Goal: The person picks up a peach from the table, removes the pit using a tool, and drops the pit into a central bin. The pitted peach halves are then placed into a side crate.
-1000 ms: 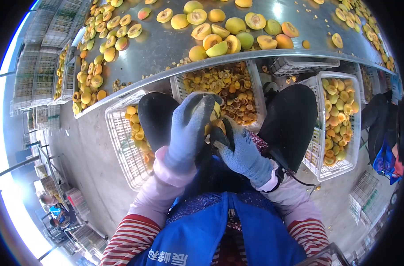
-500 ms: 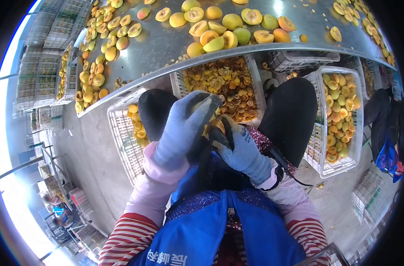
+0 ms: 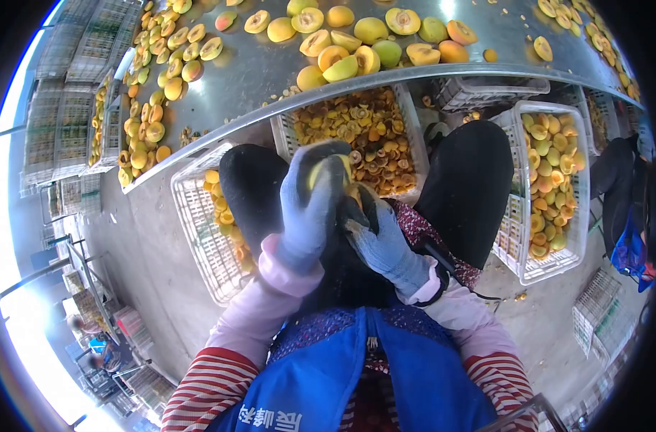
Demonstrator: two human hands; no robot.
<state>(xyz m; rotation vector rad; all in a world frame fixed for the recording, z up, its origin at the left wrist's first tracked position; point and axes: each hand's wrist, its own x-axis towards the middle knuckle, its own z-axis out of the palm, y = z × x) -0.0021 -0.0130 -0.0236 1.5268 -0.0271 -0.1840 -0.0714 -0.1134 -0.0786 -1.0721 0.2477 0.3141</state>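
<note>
My left hand [image 3: 310, 205], in a blue-grey glove with dark fingertips, is wrapped round a yellow peach half [image 3: 319, 171]. Part of the fruit shows between thumb and fingers; the rest is covered. Close against it, my right hand [image 3: 382, 241] has its gloved fingers curled together. Whatever the right fingers grip is hidden from view. Both hands are above my lap, between my knees. Just beyond them stands a white crate [image 3: 408, 119] holding peach peelings and scraps [image 3: 371, 137].
A metal table [image 3: 249, 79] ahead carries many peach halves [image 3: 371, 30] and has a raised front edge. One white crate of cut peaches [image 3: 231, 277] stands by my left knee, another [image 3: 515, 237] by my right. A person's dark-clothed leg [image 3: 616, 183] is at far right.
My left hand has turned more upright, so more of the yellow peach shows between its fingers. My right hand has shifted slightly left and stays close to it. The camera view has moved a little.
</note>
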